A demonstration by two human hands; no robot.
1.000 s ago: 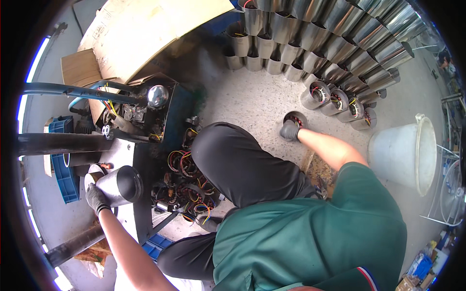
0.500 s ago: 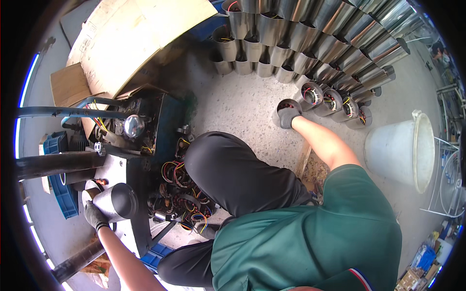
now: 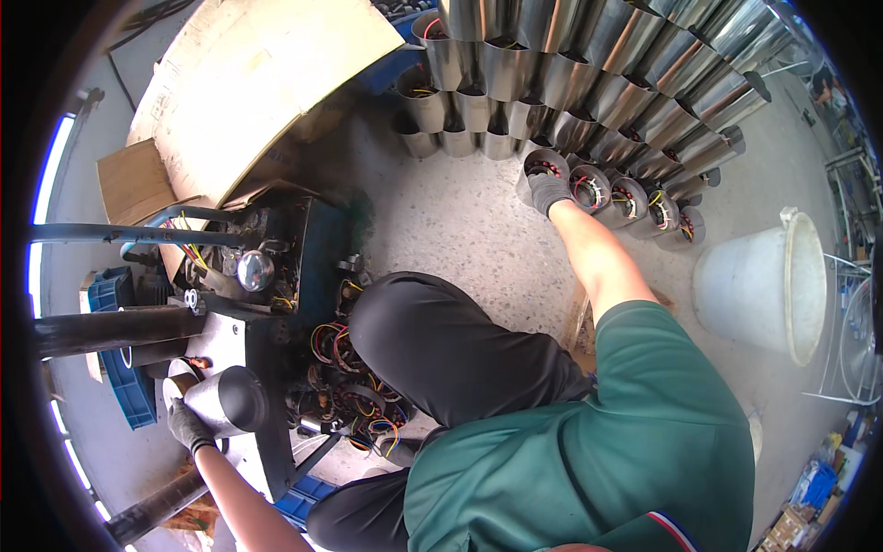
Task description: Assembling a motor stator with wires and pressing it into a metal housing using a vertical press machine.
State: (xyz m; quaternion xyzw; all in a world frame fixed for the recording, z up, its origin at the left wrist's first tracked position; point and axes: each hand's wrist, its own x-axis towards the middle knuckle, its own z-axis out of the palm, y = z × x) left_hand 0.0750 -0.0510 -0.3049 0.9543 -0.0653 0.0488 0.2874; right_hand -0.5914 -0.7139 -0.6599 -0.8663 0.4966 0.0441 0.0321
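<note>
My gloved right hand (image 3: 549, 191) grips the near rim of an open metal cylinder (image 3: 527, 175). Red and dark windings show inside, and the cylinder stands at the left end of a short row, against its neighbours. Over at the left, my gloved left hand (image 3: 190, 426) is closed around the side of a smooth grey metal cylinder (image 3: 217, 405) with a dark end. That cylinder lies tilted on the pale bed of the machine (image 3: 226, 333), beside a round disc-like part (image 3: 180, 379). The fingertips of the left hand are partly hidden.
Stacked rows of metal cylinders (image 3: 589, 78) fill the far side. A white bucket (image 3: 750, 285) stands at the right. Wired windings (image 3: 354, 400) lie between my legs and the machine. Cardboard (image 3: 267, 74) rises at the far left, with a blue crate (image 3: 129, 386) beside the machine.
My right hand has carried its cylinder away from me, up to the end of the row. My left hand stays at the machine's cylinder. The whole view has shifted slightly.
</note>
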